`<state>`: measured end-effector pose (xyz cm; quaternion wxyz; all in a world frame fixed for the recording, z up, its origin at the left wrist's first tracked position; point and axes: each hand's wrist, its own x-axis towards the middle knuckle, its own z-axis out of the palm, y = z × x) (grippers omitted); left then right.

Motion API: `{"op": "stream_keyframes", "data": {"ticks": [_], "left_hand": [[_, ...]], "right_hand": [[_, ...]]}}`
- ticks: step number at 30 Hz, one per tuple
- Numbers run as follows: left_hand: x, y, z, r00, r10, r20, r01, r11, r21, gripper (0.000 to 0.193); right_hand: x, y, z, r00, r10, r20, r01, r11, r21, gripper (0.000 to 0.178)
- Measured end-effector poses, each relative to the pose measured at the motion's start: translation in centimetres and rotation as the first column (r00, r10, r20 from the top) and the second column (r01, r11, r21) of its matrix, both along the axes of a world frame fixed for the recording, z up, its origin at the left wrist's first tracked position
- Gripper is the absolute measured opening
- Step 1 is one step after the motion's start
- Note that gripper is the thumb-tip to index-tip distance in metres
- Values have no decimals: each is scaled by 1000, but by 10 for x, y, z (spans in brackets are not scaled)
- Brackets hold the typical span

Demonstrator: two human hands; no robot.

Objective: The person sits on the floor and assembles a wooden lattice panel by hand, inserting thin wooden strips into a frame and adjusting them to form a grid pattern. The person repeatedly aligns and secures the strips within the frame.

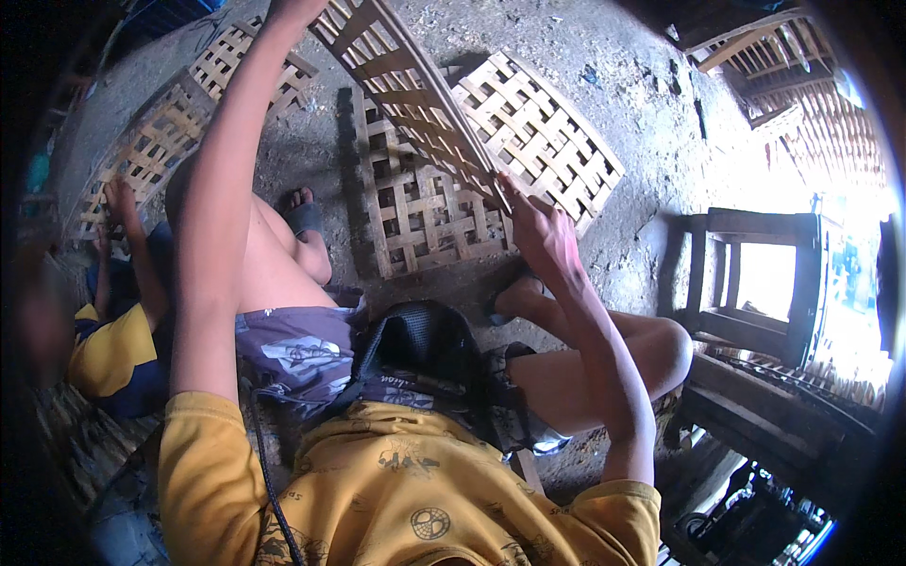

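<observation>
A woven bamboo panel [415, 94] is held up on a slant between my two hands. My right hand [545, 236] is closed around its near end, fingers wrapped on the edge strip. At the far end is my left hand [300, 9], cut off by the picture's upper edge; its fingers are mostly out of sight, but the panel's raised end meets it. Beneath lie a darker woven bamboo panel [415, 212] and a paler woven bamboo panel [543, 123], flat on the ground and partly overlapped by the raised one.
At the left, a person in a yellow and dark shirt [113, 363] has a hand on another woven panel [156, 141]. One more woven panel [231, 61] lies beyond it. A wooden stool-like frame [755, 325] stands at the right on the dirt floor [651, 170].
</observation>
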<state>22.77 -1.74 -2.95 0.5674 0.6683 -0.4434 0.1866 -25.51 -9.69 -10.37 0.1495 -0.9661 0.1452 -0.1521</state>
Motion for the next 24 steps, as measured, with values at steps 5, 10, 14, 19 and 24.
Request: {"op": "stream_keyframes", "data": {"ticks": [5,10,14,19,24], "left_hand": [[-16,-4,4,994,49,-98,-36,990,136,51],[8,23,1,988,60,-142,-43,992,118,55],[-13,11,5,989,104,-109,-94,991,97,56],[-38,-1,19,873,118,-474,-10,974,225,52],[12,6,-10,987,79,-137,-84,996,-30,47]], "right_hand": [[-22,-8,-7,994,-54,-91,53,999,-9,66],[-37,-9,-15,973,-88,-212,94,995,22,58],[-49,-10,-3,953,-160,-258,189,977,95,43],[-70,-5,16,880,-170,-443,296,926,234,41],[-26,-16,54,863,-103,-494,313,877,365,45]]}}
